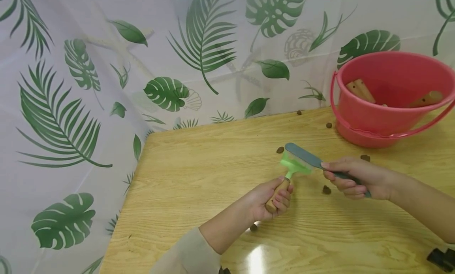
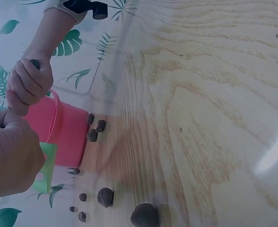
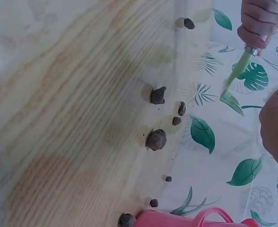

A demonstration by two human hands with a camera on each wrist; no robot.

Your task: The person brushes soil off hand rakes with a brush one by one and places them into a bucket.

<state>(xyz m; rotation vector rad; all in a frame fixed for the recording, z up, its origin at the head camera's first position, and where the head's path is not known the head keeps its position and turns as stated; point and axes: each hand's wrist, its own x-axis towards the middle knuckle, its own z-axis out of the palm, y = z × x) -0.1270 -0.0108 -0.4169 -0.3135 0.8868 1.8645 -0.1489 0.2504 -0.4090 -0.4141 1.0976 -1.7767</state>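
My left hand (image 1: pixel 271 199) grips the wooden handle of a small garden rake (image 1: pixel 292 168) with a light green head, raised over the table. My right hand (image 1: pixel 362 178) holds a flat blue-grey spatula-like tool (image 1: pixel 303 154), its round-ended blade pointing left. That blade overlaps the top of the green head in the head view. In the right wrist view the rake's green neck and angled head (image 3: pixel 232 101) show below the left hand. Brown lumps (image 1: pixel 326 189) lie scattered on the wooden table (image 1: pixel 185 179) beneath both hands.
A pink bucket (image 1: pixel 373 123) with its handle hanging down stands at the back right, with wooden-handled things (image 1: pixel 360 91) inside. Behind the table hangs a leaf-print curtain (image 1: pixel 220 68). Black device parts (image 1: pixel 442 260) show at the lower right edge.
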